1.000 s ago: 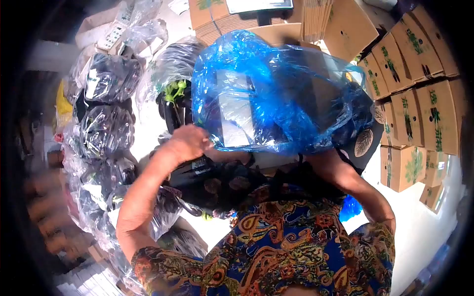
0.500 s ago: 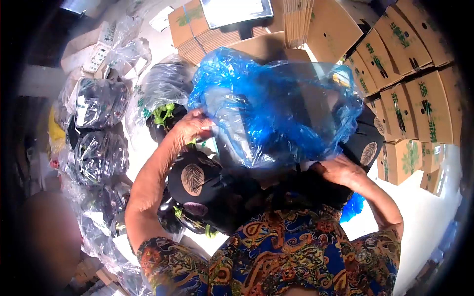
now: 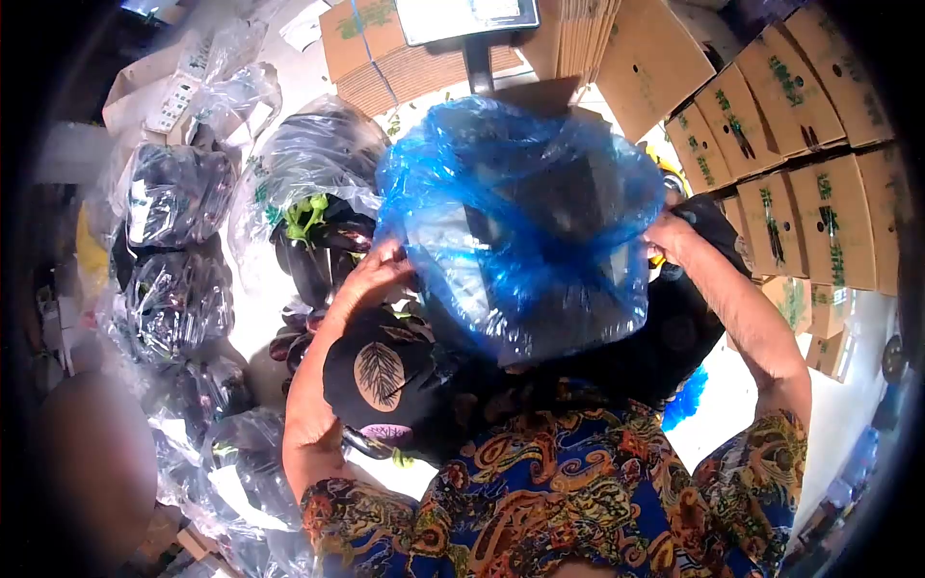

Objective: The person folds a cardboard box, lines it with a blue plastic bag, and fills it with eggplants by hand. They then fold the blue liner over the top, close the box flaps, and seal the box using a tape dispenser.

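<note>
A crumpled, see-through blue plastic bag (image 3: 520, 222) covers a box-like shape in front of my body, above my dark-clothed lap. At its left side, my left hand (image 3: 381, 275) is closed on the bag's edge. On the other side, my right hand (image 3: 667, 236) grips the bag's right edge. The underside of the bag hides part of my fingers. Dark eggplants (image 3: 308, 265) with green stems lie beside my left hand, partly under a clear plastic bag (image 3: 323, 154).
Clear bags of dark produce (image 3: 178, 303) line the left side. Printed cardboard boxes (image 3: 785, 96) are stacked at the right. Flat cartons (image 3: 385, 72) and a screen or scale on a post (image 3: 479, 67) stand ahead. Something bright blue (image 3: 686, 397) lies on the floor at lower right.
My right hand has moved up along the bag's right side. The bag's right edge has drawn inward, and its lower edge hangs nearer to my body.
</note>
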`<action>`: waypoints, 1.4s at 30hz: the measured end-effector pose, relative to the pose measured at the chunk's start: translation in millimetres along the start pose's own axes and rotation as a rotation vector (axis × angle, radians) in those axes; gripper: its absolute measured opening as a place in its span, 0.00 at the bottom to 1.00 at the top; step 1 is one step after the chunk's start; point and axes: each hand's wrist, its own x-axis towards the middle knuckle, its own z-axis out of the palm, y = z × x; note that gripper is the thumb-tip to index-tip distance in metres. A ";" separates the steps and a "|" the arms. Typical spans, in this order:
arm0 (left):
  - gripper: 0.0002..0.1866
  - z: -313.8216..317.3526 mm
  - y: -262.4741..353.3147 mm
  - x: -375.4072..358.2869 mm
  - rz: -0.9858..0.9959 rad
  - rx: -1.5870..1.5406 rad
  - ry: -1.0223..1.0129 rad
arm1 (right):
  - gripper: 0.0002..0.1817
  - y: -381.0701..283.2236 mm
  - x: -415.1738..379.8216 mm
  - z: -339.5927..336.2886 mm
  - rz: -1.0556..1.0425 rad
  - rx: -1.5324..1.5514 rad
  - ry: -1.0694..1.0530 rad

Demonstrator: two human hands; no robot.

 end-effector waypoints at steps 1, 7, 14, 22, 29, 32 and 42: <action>0.21 0.0 0.9 1.5 0.015 0.057 -0.031 | 0.15 9.5 7.0 2.3 -0.373 -0.405 0.020; 0.19 9.4 9.3 -9.1 -0.123 0.033 0.105 | 0.20 -97.2 -45.1 -14.4 -0.504 -1.002 -0.061; 0.09 3.4 24.3 -16.5 0.029 0.138 0.295 | 0.12 -129.3 -25.9 -83.8 -0.492 -0.835 -0.153; 0.29 44.7 106.9 10.4 0.554 0.718 0.872 | 0.20 -183.3 -9.0 -31.2 -0.774 -0.435 0.083; 0.18 11.5 95.4 48.7 0.618 0.757 0.887 | 0.18 -181.1 75.1 1.7 -0.789 -0.666 -0.189; 0.08 1.2 96.0 49.2 0.593 0.669 0.850 | 0.17 -204.6 52.2 -27.2 -0.723 -0.581 -0.295; 0.09 -24.3 138.9 30.9 0.224 0.153 0.241 | 0.09 -218.6 30.0 -63.7 -0.751 -0.357 0.195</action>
